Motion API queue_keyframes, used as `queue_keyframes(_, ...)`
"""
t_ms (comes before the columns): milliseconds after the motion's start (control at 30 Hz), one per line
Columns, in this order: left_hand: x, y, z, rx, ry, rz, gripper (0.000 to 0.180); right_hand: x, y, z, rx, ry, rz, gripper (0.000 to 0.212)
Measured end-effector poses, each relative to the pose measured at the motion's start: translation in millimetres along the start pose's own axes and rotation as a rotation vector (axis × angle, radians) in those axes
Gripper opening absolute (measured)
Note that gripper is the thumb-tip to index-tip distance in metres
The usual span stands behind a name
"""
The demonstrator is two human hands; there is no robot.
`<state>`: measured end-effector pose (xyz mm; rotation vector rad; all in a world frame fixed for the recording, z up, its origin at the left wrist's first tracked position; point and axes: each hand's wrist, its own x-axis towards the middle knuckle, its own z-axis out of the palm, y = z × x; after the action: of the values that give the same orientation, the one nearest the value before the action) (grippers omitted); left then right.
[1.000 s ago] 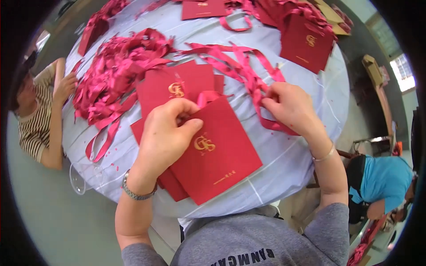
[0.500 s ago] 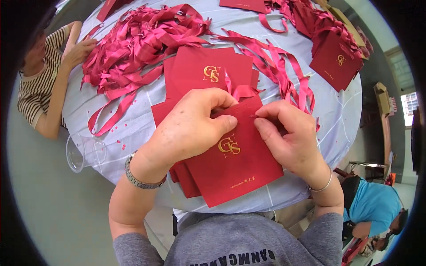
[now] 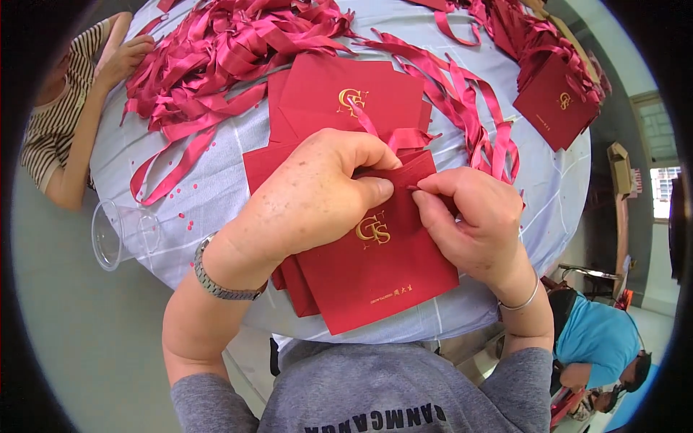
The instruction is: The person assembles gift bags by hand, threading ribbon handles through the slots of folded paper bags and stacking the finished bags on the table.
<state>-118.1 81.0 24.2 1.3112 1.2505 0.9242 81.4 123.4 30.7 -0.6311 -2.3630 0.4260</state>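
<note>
Apparently, the step in hand is fitting a small dark-red tip [image 3: 413, 188] to the flat, square red paper bag [image 3: 382, 270] with gold lettering, which lies tilted at the table's near edge. The left hand [image 3: 317, 195] pinches the bag's upper edge between thumb and forefinger, remaining fingers curled. The right hand [image 3: 473, 216] has thumb and forefinger drawn together on the tip, right at the bag's upper right; whether the tip enters a hole, I cannot tell.

To do this well, the left pinch should stay firm and close to the working spot so the panel does not buckle, while the right fingers guide the tip straight in, keeping the glossy pink-red satin ribbon [image 3: 411, 138] just beyond the bag's top edge untwisted. Pressing too hard could crease the paper.

Compared with one second ago, the right hand has left the loose pink-red satin strands [image 3: 480, 123] beyond and to the right of the bag and now meets the bag itself; the left hand still grips the top edge.
</note>
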Motion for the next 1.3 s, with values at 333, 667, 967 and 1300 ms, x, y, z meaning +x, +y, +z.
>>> queue_keyframes(333, -1.9, 11.1, 1.5, 0.154, 0.015, -0.075, 0.018, 7.9, -5.3, -4.4, -0.086, -0.152, 0.063, 0.012)
queue_keyframes(667, -10.5, 3.4, 13.6, 0.353, 0.211, 0.223, 0.015, 34.9, -32.0, -9.6, -0.289, -0.380, 0.188, 0.004)
queue_keyframes(967, -16.9, 2.9, 21.2, 0.747, 0.385, 0.469, 0.018, 50.8, -33.1, -3.5, -0.326, -0.387, 0.157, 0.010)
queue_keyframes(1300, -14.8, 11.2, 12.6, 0.339, 0.304, 0.382, 0.019, 36.6, -30.1, -11.0, 0.008, -0.171, 0.389, 0.019)
